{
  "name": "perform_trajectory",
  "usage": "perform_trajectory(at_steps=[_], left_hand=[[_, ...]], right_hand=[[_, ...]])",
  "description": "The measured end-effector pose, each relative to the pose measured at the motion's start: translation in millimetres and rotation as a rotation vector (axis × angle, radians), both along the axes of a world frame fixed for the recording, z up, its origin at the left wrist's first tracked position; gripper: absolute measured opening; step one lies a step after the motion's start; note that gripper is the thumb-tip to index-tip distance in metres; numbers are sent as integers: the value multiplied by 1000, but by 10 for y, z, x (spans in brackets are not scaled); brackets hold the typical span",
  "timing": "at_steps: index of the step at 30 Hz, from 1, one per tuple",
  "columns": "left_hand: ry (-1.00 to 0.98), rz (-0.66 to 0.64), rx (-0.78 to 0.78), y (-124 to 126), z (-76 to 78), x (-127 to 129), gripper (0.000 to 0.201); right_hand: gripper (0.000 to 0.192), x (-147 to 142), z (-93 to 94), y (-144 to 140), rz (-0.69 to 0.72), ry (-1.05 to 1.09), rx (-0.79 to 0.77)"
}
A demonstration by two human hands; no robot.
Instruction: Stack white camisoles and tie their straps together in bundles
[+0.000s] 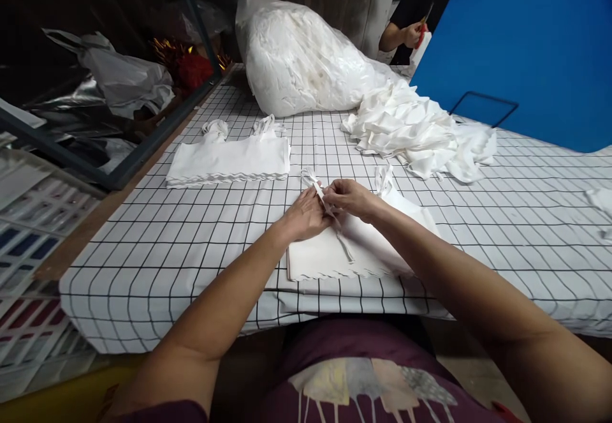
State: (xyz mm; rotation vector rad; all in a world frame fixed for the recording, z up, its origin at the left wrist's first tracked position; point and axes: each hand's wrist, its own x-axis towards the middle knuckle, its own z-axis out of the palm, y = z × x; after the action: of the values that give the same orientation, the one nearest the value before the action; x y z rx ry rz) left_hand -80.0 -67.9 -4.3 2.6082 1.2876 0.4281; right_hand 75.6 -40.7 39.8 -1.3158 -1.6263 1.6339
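Note:
A folded white garment (329, 256) with a scalloped hem lies at the near edge of the grid-patterned table (157, 244). My left hand (305, 214) and my right hand (349, 196) meet above its top, both pinching one thin white strap (321, 194) of that garment. A second strap loop (384, 179) sticks up just right of my right hand. A neat stack of the same white garments (229, 158) rests further back on the left.
A large clear bag stuffed with white pieces (301, 59) lies at the back, and a loose heap of white garments (421, 133) spills from it. Another person's hand (410, 32) holds red scissors at the far back. A blue board (526, 46) stands at right.

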Motion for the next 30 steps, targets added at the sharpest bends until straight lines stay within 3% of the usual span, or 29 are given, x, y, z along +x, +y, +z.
perform_trajectory(at_steps=[4,7,10,14,21,24,30], left_hand=[[21,-9,-67,11,-25,-35,54],[67,10,-133,27,-61,-58,67],[89,28,-136,34,-67,-50,63],[41,20,-73,22,-39,-15,55],[43,8,-13,11,-2,11,34],[63,-62,-38,14,14,7,34],[17,43,-120,8,11,-14,65]], right_hand=[[14,197,82,-162,93,161,-86],[27,406,121,-308,228,168,-159],[28,520,117,-336,203,89,-143],[30,394,48,-129,30,-57,28],[45,5,-25,82,147,-250,146],[42,1,-18,31,174,-191,139],[28,161,21,-81,350,64,63]])
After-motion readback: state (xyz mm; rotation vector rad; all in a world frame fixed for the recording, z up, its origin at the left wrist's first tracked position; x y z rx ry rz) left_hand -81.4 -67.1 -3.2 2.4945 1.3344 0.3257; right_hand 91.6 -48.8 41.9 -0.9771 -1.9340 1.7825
